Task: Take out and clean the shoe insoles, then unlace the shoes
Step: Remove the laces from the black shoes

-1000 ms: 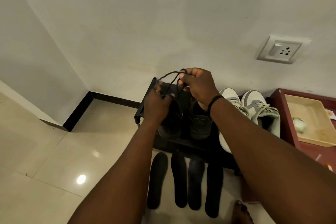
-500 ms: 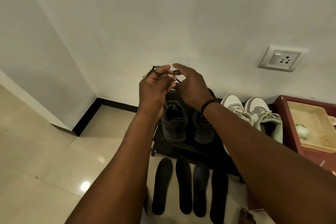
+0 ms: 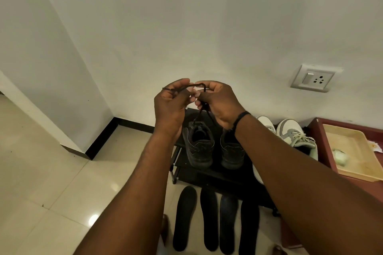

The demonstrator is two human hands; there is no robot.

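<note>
No text, label, brand or number is legible on anything here.

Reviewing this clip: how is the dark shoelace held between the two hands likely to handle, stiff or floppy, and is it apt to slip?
Probably floppy: the shoelace sags from the right hand down toward the black shoe. Likely very light, since fingertip pinches by the left hand carry it. It looks thin and may slip unless kept pinched.

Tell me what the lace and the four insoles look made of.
Lace: dark braided cord, probably textile; it bends limply between both hands and the black shoe. Insoles: flat, black, matte, likely foam with a fabric face; too dark to be sure.
</note>
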